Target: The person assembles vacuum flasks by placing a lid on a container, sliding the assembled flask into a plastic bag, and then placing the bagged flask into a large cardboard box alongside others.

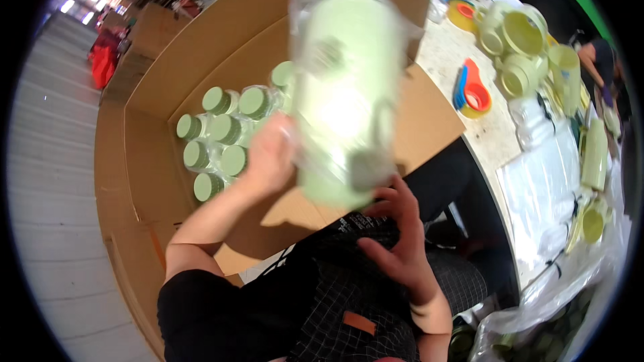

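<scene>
Close to the camera, a large pale green cylindrical bottle (342, 107) in a loose clear plastic bag is held up, blurred by motion. My left hand (273, 152) is closed on its left side; part of the fingers is hidden behind it. Below its lower right end, my right hand (400, 238) is open, thumb and fingers apart. Whether those fingertips touch the bag, I cannot tell. Behind the bottle stands a big open cardboard box (201, 47). Several bottles with ridged green lids (226, 129) stand upright inside, wrapped in clear plastic.
Along the right runs a white table (493, 154) with pale green jugs (523, 33), red, blue and yellow tape rolls (474, 94) and clear plastic bags (543, 181). The box's flap (429, 121) sticks out toward the table. Another person (597, 60) is at the far right.
</scene>
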Motion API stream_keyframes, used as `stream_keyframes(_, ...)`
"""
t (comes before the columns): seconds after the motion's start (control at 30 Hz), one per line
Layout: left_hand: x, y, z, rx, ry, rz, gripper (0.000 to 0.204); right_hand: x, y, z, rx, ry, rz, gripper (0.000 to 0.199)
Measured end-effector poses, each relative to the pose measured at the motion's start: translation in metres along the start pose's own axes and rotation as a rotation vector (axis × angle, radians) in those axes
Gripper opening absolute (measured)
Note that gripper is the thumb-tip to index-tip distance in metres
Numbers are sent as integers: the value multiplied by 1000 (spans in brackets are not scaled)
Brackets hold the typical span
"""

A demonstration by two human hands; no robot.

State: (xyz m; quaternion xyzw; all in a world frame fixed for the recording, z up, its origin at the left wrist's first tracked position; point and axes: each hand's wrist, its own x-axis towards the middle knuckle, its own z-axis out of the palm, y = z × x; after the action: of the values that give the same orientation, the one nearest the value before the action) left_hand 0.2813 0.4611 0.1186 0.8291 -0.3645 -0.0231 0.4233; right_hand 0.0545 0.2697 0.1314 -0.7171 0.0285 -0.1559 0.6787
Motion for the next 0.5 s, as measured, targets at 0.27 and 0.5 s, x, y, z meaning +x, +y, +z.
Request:
stream_keyframes(0.27,79,-310,-206,341,-19,-691,46,25,14,-2,71,-80,64,75)
stream_keyframes(0.5,101,-458,-174,508,-340,-994,33,-46,67,-99,82,341,394,51)
